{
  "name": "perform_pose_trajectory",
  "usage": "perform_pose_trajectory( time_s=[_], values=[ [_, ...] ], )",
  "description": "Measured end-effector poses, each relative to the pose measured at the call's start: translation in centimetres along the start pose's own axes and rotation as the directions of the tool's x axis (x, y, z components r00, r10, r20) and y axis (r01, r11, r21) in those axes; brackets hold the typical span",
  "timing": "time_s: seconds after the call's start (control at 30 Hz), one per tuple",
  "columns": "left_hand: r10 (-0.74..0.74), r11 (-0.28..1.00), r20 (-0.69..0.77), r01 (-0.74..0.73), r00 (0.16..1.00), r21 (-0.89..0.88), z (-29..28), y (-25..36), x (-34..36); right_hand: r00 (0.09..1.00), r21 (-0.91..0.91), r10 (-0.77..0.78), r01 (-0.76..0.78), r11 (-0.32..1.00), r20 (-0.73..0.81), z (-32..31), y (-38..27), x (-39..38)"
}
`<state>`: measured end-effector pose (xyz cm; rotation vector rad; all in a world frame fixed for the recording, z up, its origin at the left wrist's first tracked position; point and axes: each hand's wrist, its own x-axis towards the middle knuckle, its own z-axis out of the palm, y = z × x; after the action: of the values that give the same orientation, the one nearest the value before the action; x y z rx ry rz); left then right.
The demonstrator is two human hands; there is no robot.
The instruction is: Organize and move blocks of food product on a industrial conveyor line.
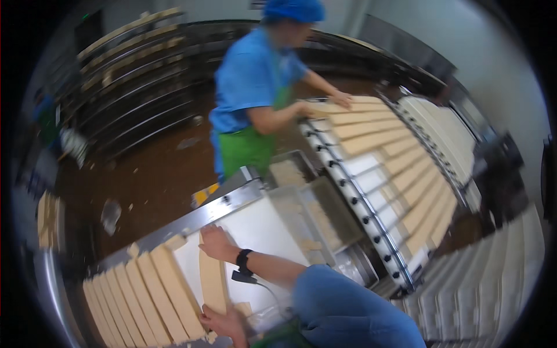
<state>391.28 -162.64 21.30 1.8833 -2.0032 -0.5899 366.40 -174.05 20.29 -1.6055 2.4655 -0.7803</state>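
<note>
A long, pale yellow slab of soft-looking material (212,281) lies across the white work surface (258,229); I cannot make out what it is made of. My right hand (217,243), with a black band and a small cabled device at the wrist, grips its far end. At the near end, my left hand (223,323) has its fingers curled round the edge. Several similar slabs (148,290) lie side by side just left of it. Small crumbs and offcuts sit by both ends of that row.
Across from me, a co-worker (249,87) in blue with a green apron handles slabs on a slatted conveyor (400,168). Between us stand grey bins (331,211) with scraps. Stacked white trays (481,284) fill the lower right. A metal rack (136,75) stands far left.
</note>
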Motion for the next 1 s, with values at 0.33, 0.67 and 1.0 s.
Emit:
perform_pose_trajectory(
  time_s=[0.33,0.67,1.0],
  values=[
    [0.316,0.945,0.485,-0.319,0.816,-0.079,1.1,6.2,0.4,0.912,-0.087,0.375,-0.392,0.916,-0.165,-9.3,12.3,-13.3],
    [0.624,0.769,-0.014,-0.617,0.781,-0.168,5.7,11.5,-7.0,0.784,0.196,0.463,-0.420,0.886,-0.413,-19.6,14.1,-21.5],
    [0.872,0.488,0.056,-0.854,0.487,-0.180,10.9,39.7,-18.2,0.410,0.132,0.360,-0.487,0.863,-0.838,-36.1,41.7,-26.9]
  ],
)
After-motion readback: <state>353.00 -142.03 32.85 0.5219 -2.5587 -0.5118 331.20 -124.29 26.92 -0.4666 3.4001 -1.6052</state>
